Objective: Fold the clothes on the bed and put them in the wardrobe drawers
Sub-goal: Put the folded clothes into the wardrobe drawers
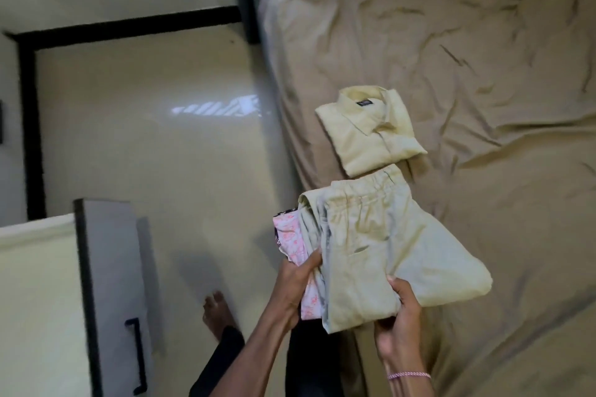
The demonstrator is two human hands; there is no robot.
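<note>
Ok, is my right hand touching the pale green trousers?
Touching. The head view shows the right hand gripping the pale green trousers at their near edge, thumb on top, fingers curled underneath.

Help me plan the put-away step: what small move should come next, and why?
Probably lift the folded pale green trousers, with the pink floral garment beneath, clear of the tan bed sheet and swing them left toward the grey wardrobe door with the black handle. The left hand and right hand grip that pile; the folded yellow collared shirt can follow.
</note>
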